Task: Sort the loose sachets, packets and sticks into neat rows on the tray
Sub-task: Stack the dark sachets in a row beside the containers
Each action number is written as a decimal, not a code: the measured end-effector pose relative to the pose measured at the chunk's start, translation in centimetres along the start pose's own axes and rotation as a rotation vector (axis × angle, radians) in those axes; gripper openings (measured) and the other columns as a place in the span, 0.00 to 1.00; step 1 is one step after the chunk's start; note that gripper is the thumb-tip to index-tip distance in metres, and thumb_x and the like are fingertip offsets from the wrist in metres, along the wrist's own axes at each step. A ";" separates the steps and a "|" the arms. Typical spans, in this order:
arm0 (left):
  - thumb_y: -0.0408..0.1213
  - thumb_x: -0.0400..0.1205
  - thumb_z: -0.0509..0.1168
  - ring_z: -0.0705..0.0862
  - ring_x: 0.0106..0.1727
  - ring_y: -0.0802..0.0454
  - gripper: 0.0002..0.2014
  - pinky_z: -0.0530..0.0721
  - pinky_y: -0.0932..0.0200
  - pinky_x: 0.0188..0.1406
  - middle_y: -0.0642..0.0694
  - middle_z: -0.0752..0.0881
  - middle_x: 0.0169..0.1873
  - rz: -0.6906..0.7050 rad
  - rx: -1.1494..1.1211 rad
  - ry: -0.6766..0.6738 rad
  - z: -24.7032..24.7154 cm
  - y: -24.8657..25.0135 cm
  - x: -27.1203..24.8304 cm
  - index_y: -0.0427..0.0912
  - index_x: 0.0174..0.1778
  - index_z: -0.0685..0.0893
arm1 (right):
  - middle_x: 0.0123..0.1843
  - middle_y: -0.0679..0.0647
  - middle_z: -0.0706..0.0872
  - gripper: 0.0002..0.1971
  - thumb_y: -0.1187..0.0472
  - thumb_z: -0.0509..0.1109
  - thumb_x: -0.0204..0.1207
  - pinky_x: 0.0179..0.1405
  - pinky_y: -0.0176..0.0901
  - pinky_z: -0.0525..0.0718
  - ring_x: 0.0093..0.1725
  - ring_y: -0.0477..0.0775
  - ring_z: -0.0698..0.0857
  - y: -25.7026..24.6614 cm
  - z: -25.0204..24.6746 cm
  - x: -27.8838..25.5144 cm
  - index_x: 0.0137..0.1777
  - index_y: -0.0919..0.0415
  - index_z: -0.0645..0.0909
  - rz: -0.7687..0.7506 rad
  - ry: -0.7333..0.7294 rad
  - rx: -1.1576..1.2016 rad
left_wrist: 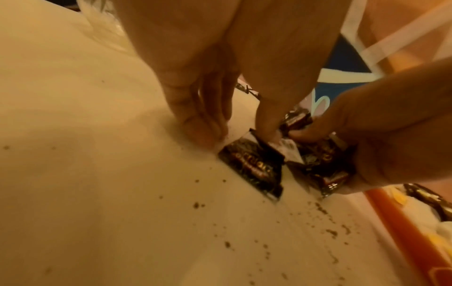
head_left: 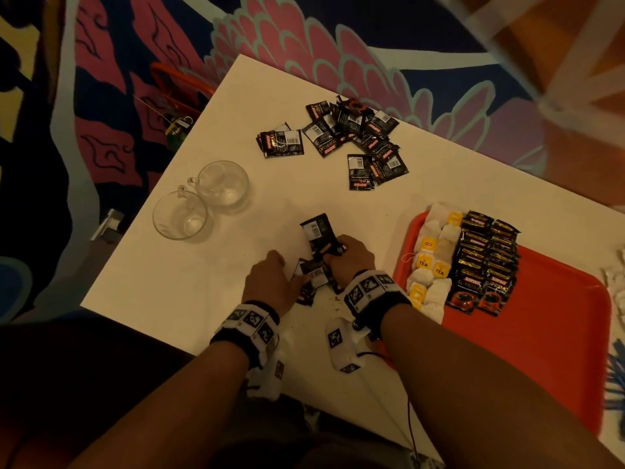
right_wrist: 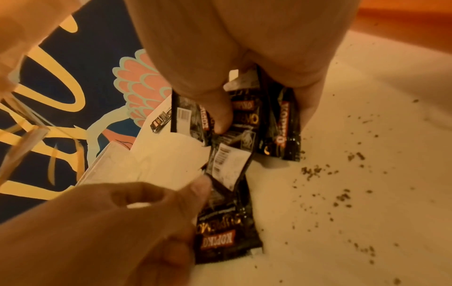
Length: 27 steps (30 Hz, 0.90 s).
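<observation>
Head view, tabletop: white; both hands meet near its front edge over a small bunch of black coffee sachets.
Head view, right hand: curled around the bunch, one sachet standing up past the knuckles.
Head view, left hand: touching the bunch from the left.
Head view, loose pile: more black sachets scattered toward the far edge, well apart from the hands.
Head view, tray: red, to the right; tea bags in rows beside two neat rows of black sachets.
Head view, glass cups: two, side by side, left of the hands.
Left wrist view, left fingers: pressed down, tips at the edge of a flat sachet; whether they pinch it I cannot tell.
Left wrist view, crumbs: dark specks on the tabletop.
Right wrist view, right fingers: clamped on several fanned sachets, thumb on top.
Right wrist view, left thumb: lying against a flat-lying sachet.
</observation>
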<state>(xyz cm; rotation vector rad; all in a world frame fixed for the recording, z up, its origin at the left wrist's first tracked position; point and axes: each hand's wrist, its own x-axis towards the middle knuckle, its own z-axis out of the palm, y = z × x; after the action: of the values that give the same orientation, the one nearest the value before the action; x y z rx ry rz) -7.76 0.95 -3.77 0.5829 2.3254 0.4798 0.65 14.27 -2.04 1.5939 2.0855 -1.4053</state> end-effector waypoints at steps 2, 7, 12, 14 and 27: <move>0.48 0.81 0.72 0.76 0.43 0.49 0.17 0.79 0.55 0.43 0.40 0.83 0.51 -0.049 0.047 -0.069 0.3 0.5 -0.7 0.40 0.52 0.76 | 0.52 0.55 0.84 0.10 0.57 0.66 0.82 0.49 0.39 0.77 0.50 0.55 0.82 0.0 0.0 -0.2 0.59 0.60 0.83 0.009 -0.020 -0.039; 0.40 0.82 0.72 0.84 0.53 0.44 0.13 0.76 0.59 0.42 0.39 0.86 0.56 -0.105 -0.104 -0.037 1.9 1.6 -0.3 0.36 0.57 0.82 | 0.59 0.58 0.86 0.13 0.56 0.67 0.81 0.47 0.38 0.75 0.57 0.60 0.84 -0.3 0.8 -0.1 0.62 0.59 0.81 0.030 -0.101 -0.126; 0.36 0.81 0.72 0.87 0.57 0.43 0.12 0.83 0.59 0.53 0.39 0.89 0.54 -0.097 -0.267 -0.017 2.5 0.9 -0.1 0.36 0.58 0.85 | 0.61 0.59 0.86 0.14 0.56 0.66 0.82 0.49 0.39 0.75 0.58 0.60 0.84 -0.3 0.9 0.1 0.64 0.60 0.80 0.032 -0.107 -0.135; 0.36 0.80 0.73 0.88 0.55 0.43 0.12 0.86 0.52 0.58 0.39 0.90 0.51 -0.100 -0.338 -0.011 2.7 0.6 -0.1 0.36 0.57 0.86 | 0.61 0.59 0.86 0.14 0.57 0.66 0.82 0.51 0.40 0.76 0.59 0.60 0.84 -0.2 1.1 0.1 0.64 0.61 0.80 0.028 -0.112 -0.126; 0.50 0.76 0.73 0.87 0.60 0.39 0.29 0.86 0.46 0.53 0.36 0.85 0.64 -0.168 -1.138 -0.267 0.1 3.0 -1.7 0.42 0.72 0.78 | 0.53 0.59 0.91 0.09 0.65 0.75 0.74 0.59 0.66 0.86 0.53 0.64 0.90 0.8 -1.0 -2.7 0.48 0.48 0.87 0.060 -0.166 0.488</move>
<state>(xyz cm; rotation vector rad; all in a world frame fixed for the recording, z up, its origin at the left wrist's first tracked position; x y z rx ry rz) -5.70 2.56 -1.52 -0.1059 1.4756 1.3785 2.80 13.21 -0.23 1.6036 1.6696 -2.0584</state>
